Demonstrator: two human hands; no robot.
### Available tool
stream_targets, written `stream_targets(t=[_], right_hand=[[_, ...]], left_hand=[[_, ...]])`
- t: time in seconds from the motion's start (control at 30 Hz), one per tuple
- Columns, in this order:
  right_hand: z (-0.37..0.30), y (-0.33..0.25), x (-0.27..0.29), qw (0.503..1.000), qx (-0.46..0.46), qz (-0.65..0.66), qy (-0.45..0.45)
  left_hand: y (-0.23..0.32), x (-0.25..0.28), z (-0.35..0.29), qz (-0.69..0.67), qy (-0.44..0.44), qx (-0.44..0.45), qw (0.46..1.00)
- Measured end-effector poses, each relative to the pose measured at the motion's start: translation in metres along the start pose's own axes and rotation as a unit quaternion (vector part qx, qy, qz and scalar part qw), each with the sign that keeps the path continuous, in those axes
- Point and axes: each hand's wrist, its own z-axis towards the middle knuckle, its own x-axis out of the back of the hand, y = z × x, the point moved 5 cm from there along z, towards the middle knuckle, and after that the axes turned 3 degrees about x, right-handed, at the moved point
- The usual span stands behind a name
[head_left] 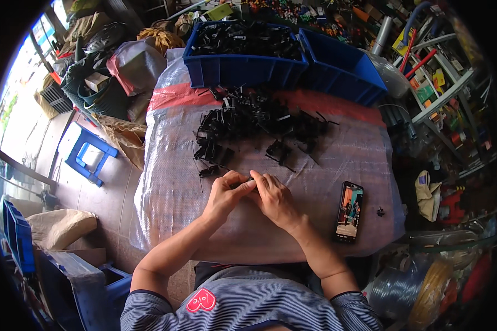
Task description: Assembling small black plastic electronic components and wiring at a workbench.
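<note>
Black small piece (250, 179) pinched at the fingertips of both hands, mostly hidden by them, exact shape can't tell. Left hand (226, 194): thumb and index closed on it, other fingers curled in. Right hand (275, 199): thumb and index also closed on it, remaining fingers bent. Hands meet at fingertips, just above work surface, near side of pile.

Surface: translucent woven plastic sheet (165, 212), red band (326, 110) across far part, wrinkled. Pile of black parts (240, 118) on it, tangled, thin stems sticking out; small black clump (279, 153) at its near edge. Phone (349, 212) to right of right hand, screen lit, picture of people. Loose black part (380, 212) just right of phone.

Room: cluttered. Blue-and-white stool (88, 153) on tiled floor (113, 207), left. Metal rack (442, 100) right, mixed goods around. Coiled clear tubing (395, 292) lower right.

Containers: two blue bins at far edge, side by side. Left bin (246, 67) heaped with black pieces (243, 39). Right bin (342, 80) angled, blue inside walls showing.
</note>
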Motion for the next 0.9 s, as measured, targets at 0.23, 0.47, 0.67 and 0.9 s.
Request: stream_targets(t=[0.23,0.47,0.67,0.9], right_hand=[[-0.001,0.000,0.009,0.995,-0.039,0.076,0.049],[0.019,0.006,0.024,0.997,-0.012,0.074,0.027],[0.006,0.053,0.020,0.984,-0.094,-0.128,0.080],[-0.003,0.040,0.019,0.866,-0.194,0.443,0.130]], left_hand=[[0.019,-0.012,-0.012,0.133,0.029,-0.073,0.988],[0.015,0.001,-0.003,-0.050,0.042,-0.026,0.998],[0.009,0.015,0.014,-0.280,-0.003,0.009,0.960],[0.003,0.001,0.009,-0.201,-0.052,0.082,0.975]])
